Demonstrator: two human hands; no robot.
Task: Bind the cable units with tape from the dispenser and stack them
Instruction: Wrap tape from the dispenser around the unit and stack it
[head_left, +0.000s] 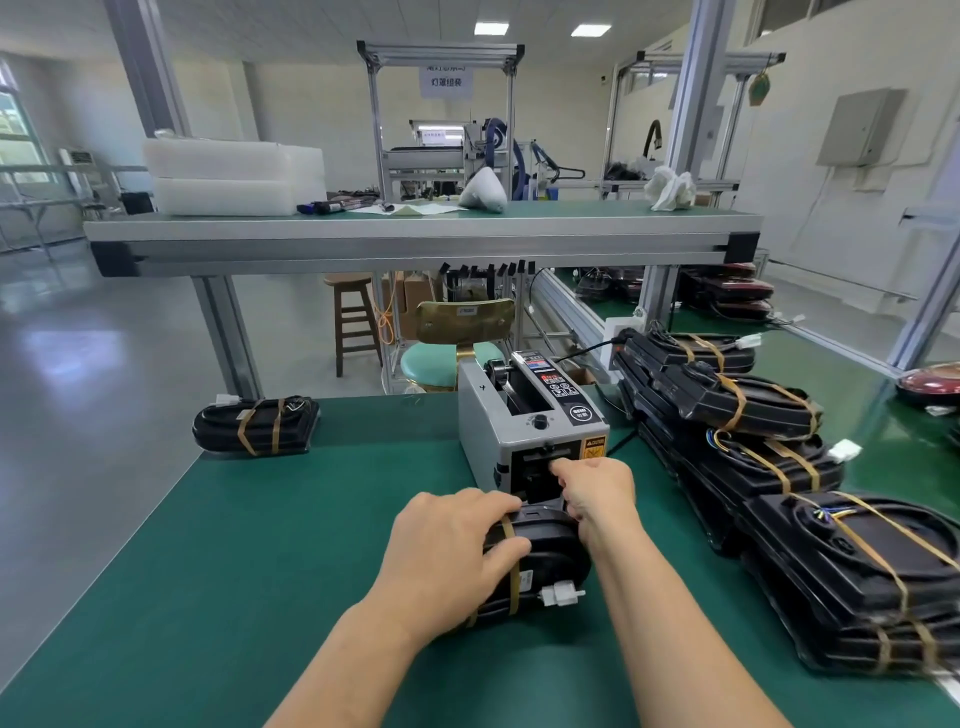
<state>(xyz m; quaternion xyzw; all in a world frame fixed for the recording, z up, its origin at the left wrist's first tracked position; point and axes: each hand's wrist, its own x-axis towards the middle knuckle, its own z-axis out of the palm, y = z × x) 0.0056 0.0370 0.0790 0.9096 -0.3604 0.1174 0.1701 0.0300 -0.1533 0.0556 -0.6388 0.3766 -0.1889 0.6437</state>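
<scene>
Black oval cable unit (540, 556), on green worktop (260, 545) by grey tape dispenser (530, 431), is gripped by L hand (447, 545). R hand (597, 488) is curled at outlet, tape hold not discernible; strip may be creased if yanked.

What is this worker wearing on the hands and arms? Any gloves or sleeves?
Nothing that shows. The left hand and right hand have no gloves, and no ring, watch or bracelet is visible. The forearms are uncovered down to the picture's edge, with no sleeve in view.
</scene>
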